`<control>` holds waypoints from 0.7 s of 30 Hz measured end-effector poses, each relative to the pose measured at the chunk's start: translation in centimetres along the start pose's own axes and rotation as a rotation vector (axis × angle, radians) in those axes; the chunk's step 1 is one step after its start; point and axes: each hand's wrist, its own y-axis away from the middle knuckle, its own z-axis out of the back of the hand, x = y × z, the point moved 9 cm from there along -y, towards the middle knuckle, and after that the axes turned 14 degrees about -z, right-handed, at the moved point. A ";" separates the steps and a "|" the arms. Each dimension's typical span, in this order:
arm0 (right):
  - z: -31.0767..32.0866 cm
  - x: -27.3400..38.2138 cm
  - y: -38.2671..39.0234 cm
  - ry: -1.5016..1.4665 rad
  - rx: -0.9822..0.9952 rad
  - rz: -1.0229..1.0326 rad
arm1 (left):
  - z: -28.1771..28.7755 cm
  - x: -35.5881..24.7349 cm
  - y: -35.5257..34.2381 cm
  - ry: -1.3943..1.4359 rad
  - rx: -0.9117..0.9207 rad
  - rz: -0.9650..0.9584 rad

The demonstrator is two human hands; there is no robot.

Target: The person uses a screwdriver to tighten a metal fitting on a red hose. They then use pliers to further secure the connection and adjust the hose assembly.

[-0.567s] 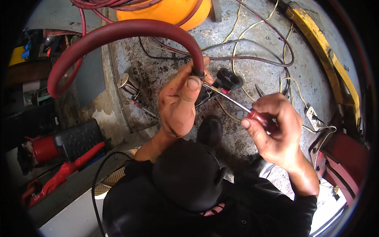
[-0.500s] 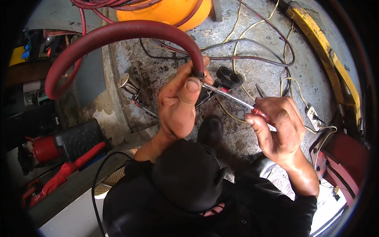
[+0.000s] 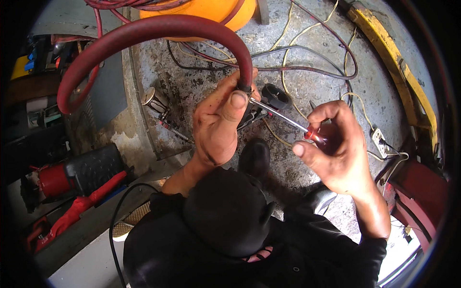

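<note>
Left hand (image 3: 216, 129) on a thick red hose (image 3: 168, 28), right hand (image 3: 343, 161) on a screwdriver (image 3: 283, 117).
The left hand grips the hose near its dark end, and the hose loops out to the left; the screwdriver's shaft slants from its red handle to that end, though whether the tip is seated is hard to tell. Beyond, a dark red cable (image 3: 317, 71) and a white power strip (image 3: 380, 143) lie on the stained floor (image 3: 314, 89).

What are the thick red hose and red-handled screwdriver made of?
Thick red hose: probably rubber, matte, judging by its dull, smoothly bending surface. Red-handled screwdriver: shaft likely polished steel, given its bright shine; handle perhaps glossy plastic, from its highlights.
</note>
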 end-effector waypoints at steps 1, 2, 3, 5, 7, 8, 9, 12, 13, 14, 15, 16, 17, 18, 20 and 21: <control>0.3 1.4 0.6 0.149 -0.112 0.176 | 0.2 0.2 0.2 -0.009 -0.014 0.019; 0.1 1.6 0.8 0.244 -0.076 0.204 | 0.2 0.2 0.3 0.001 -0.017 0.025; 0.4 2.6 1.3 0.337 -0.147 0.356 | 0.3 0.2 0.2 0.016 -0.018 0.031; 0.3 3.4 2.3 0.448 -0.238 0.528 | 0.1 0.2 0.0 0.030 -0.001 0.033; 0.1 3.5 2.8 0.479 -0.275 0.568 | 0.0 0.2 0.0 0.022 0.030 0.027; 0.2 3.2 2.5 0.432 -0.229 0.506 | -0.1 0.5 0.1 -0.026 0.045 0.063; 0.2 2.9 2.4 0.387 -0.186 0.438 | -0.2 0.8 0.3 -0.068 0.064 0.102; -0.7 -2.9 0.0 -0.159 0.134 -0.212 | -0.2 1.2 0.7 -0.132 0.072 0.131; -1.7 -4.4 -0.1 -0.321 0.292 -0.430 | -0.2 1.3 0.7 -0.141 0.067 0.124; -2.2 -5.0 0.2 -0.426 0.367 -0.510 | -0.3 1.6 0.7 -0.123 0.083 0.132; -2.7 -5.5 0.6 -0.530 0.444 -0.585 | -0.4 1.8 0.7 -0.107 0.098 0.136; -3.2 -5.9 1.0 -0.633 0.522 -0.660 | -0.4 2.0 0.7 -0.090 0.112 0.139; -2.9 -6.3 0.8 -0.588 0.532 -0.626 | -0.3 2.5 0.9 -0.059 0.120 0.177; -2.8 -7.0 0.7 -0.549 0.546 -0.595 | -0.2 3.0 1.2 -0.032 0.127 0.220; -2.3 -7.4 0.2 -0.364 0.498 -0.529 | -0.4 3.0 1.2 0.029 0.111 0.204; -1.2 -7.3 -0.6 -0.268 0.361 -0.369 | -0.1 3.5 1.1 0.107 0.087 0.238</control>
